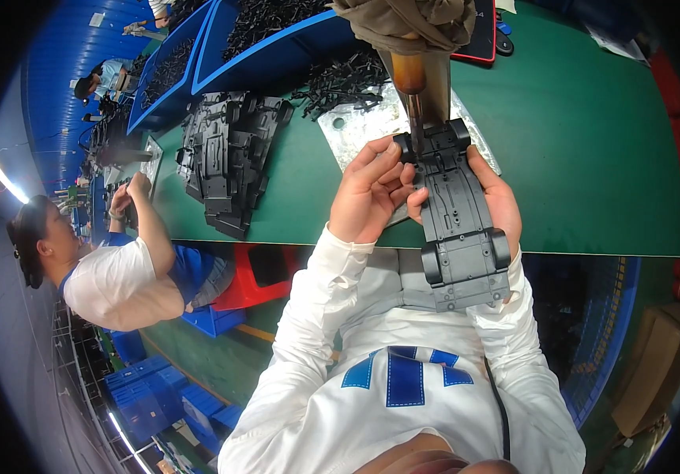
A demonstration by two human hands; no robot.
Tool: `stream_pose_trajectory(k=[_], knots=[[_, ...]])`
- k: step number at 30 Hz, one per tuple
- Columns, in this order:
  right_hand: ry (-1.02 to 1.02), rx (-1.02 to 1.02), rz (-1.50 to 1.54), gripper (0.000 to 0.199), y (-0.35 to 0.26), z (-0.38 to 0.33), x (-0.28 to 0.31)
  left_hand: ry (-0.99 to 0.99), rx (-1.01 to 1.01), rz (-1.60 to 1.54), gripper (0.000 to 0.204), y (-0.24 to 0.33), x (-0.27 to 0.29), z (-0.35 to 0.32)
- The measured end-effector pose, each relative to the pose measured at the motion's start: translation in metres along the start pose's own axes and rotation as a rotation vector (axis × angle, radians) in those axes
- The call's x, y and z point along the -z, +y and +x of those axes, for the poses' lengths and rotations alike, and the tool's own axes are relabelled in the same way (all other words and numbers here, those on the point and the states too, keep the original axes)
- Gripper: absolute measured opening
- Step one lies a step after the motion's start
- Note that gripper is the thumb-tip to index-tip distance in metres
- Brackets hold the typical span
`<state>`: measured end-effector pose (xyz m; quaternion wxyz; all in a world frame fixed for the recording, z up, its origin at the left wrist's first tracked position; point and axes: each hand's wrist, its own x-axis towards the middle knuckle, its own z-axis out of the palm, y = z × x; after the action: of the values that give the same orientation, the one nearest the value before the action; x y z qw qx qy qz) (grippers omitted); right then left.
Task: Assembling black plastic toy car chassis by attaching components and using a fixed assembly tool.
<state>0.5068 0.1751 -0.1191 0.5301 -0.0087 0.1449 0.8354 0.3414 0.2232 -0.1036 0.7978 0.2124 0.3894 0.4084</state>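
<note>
A long black plastic toy-car chassis (457, 207) is tilted over the table's near edge, with raised wheel arches at both ends. My right hand (499, 197) grips it from the right side, partly hidden beneath it. At its far left corner, my left hand (368, 189) has curled fingers, with thumb and fingertips pressed against the wheel arch. From above, a powered screwdriver (409, 75) with an amber collar, wrapped in brown cloth, points its metal shaft down at the chassis's far end, close to my left fingertips. Whether the tip touches the chassis is hard to tell.
On the green table (577, 158), a pile of black chassis (225, 158) lies to the left. Blue bins (265, 49) of small black parts stand behind, near loose black parts (344, 83). A silvery plate (356, 130) lies under the tool. A co-worker (123, 276) sits at left.
</note>
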Motion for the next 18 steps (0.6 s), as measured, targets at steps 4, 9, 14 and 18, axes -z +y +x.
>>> stream_pose_trajectory(k=[4,9,14,18], knots=[[0.027,0.015,0.011,0.051,0.0014,0.0007,-0.0009,0.006,0.0,0.006,0.028,-0.0006,0.0025,0.0003],[0.004,0.014,0.012,0.051,0.0013,0.0001,-0.0008,-0.051,0.013,-0.018,0.028,0.0018,0.002,-0.0021],[0.019,0.015,0.002,0.051,0.0016,0.0002,-0.002,-0.059,0.012,-0.017,0.027,0.0024,0.0014,-0.0023],[0.006,0.009,-0.003,0.051,0.0019,-0.0001,-0.0015,-0.058,0.013,-0.028,0.027,0.0025,0.0008,-0.0031]])
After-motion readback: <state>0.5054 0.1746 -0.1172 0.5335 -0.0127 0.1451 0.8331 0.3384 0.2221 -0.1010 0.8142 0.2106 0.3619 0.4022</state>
